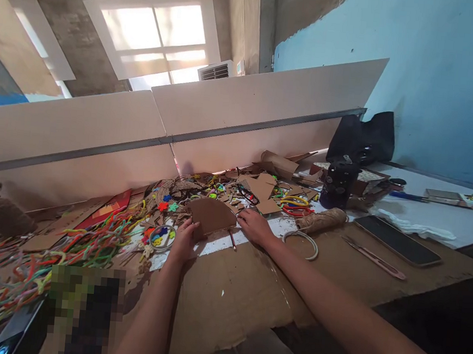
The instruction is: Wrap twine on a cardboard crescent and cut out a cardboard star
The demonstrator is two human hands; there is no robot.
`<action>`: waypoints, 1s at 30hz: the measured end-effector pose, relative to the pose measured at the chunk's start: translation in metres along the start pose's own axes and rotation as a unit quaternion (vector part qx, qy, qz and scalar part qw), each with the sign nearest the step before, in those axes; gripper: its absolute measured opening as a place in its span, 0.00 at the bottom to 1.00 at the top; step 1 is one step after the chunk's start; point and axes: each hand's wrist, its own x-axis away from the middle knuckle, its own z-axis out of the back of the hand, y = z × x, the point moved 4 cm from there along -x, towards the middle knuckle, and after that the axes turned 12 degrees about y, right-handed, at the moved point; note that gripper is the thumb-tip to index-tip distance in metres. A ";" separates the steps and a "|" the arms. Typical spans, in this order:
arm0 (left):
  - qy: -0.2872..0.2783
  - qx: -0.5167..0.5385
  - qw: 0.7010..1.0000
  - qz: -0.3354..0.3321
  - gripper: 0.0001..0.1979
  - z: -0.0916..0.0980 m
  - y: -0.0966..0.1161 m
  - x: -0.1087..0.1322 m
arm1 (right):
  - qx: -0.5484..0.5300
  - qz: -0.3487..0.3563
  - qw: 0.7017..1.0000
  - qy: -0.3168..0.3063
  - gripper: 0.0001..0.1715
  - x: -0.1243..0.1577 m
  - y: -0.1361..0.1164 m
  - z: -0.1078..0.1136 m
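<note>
My left hand (183, 240) grips the near left edge of a rounded brown cardboard piece (211, 215) lying on the table. My right hand (256, 226) rests at the piece's right edge, fingers curled over something small I cannot make out. A thin pencil-like stick (232, 239) lies just below the piece, between my hands. A small ring with coloured bits (162, 237) sits left of my left hand.
Coloured pipe cleaners (92, 239) spread over the left. Cardboard scraps (262, 190) lie beyond my hands. A twine spool (321, 221), a white ring (301, 244), a knife (373, 258), a phone (397, 240) and a black jar (338, 184) sit to the right. A partition board (241, 123) stands behind.
</note>
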 end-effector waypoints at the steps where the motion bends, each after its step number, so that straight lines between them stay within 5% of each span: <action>1: 0.001 -0.003 1.000 -0.001 0.19 0.000 0.000 0.000 | 0.000 -0.001 1.000 0.000 0.16 0.000 0.000 0.000; 30: 0.016 -0.008 1.000 0.004 0.19 0.000 0.001 0.003 | -0.017 -0.005 1.000 -0.006 0.17 -0.001 0.005 -0.002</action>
